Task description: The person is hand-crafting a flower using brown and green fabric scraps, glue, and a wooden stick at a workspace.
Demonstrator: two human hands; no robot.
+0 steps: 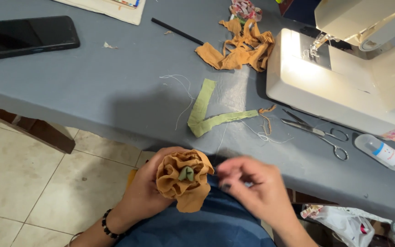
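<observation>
A grey desk [92, 87] is spanning the view above a tiled floor [19, 183]. At six o'clock the left hand [145, 194] is clenching a gathered tan fabric flower [184, 178]. The right hand [257, 187], fingers pinched though blurred, seems to be stitching it; pulling thread snug likely needs gentle tension. Scissors [318, 132] are lying at three o'clock.
</observation>
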